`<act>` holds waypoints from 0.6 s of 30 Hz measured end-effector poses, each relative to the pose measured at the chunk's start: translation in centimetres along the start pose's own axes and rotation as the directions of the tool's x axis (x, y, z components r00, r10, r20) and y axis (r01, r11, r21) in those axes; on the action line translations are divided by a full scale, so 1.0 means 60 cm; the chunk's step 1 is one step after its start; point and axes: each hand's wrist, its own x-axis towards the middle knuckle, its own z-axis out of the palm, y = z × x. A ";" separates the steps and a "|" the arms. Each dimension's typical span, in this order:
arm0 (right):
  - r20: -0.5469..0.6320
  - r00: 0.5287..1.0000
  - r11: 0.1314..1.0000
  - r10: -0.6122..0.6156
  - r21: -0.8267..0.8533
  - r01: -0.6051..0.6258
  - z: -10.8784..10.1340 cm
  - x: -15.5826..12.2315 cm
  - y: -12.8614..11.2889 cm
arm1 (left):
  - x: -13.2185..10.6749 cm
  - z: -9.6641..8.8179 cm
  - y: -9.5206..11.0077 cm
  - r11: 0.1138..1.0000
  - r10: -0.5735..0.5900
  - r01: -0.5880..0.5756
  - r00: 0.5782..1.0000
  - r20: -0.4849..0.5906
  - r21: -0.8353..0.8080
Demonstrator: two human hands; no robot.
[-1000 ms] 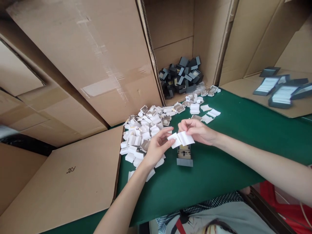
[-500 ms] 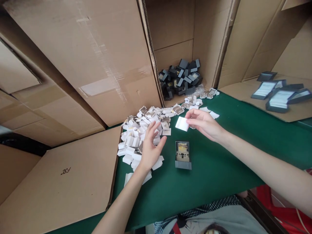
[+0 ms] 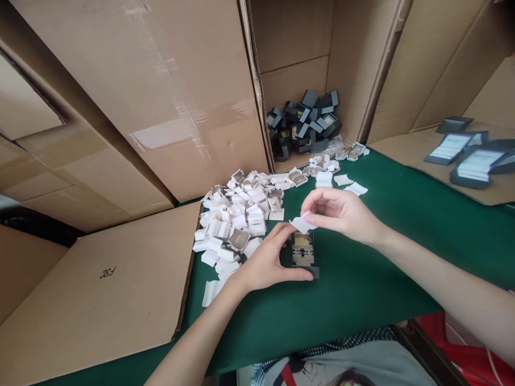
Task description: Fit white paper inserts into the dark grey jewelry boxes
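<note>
A small dark grey box lies open on the green table, its inside patterned gold and black. My left hand grips it from the left, thumb along the near edge and fingers at the far end. Just above the box's far end, my right hand pinches a small white paper piece. A heap of white folded pieces lies to the left of the box.
An open cardboard carton at the back holds several dark grey boxes. More white pieces lie in front of it. Large cardboard sheets sit at the left. Flat dark trays rest on cardboard at the right.
My left hand left the white heap and took hold of the dark box. My right hand brought the white piece down to the box's far end.
</note>
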 end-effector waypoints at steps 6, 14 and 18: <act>-0.036 0.938 0.874 -0.346 -0.377 0.308 0.017 -0.007 0.012 | 0.001 0.010 -0.018 0.983 -0.017 0.059 0.972 -0.236 0.174; 0.371 0.779 0.440 -0.506 -0.666 0.603 0.048 -0.011 0.055 | 0.001 0.016 -0.032 0.968 0.020 0.048 0.964 -0.266 0.248; 0.417 0.814 0.456 -0.404 -0.680 0.574 0.060 -0.007 0.068 | 0.001 0.016 -0.033 0.947 0.058 0.026 0.966 -0.253 0.319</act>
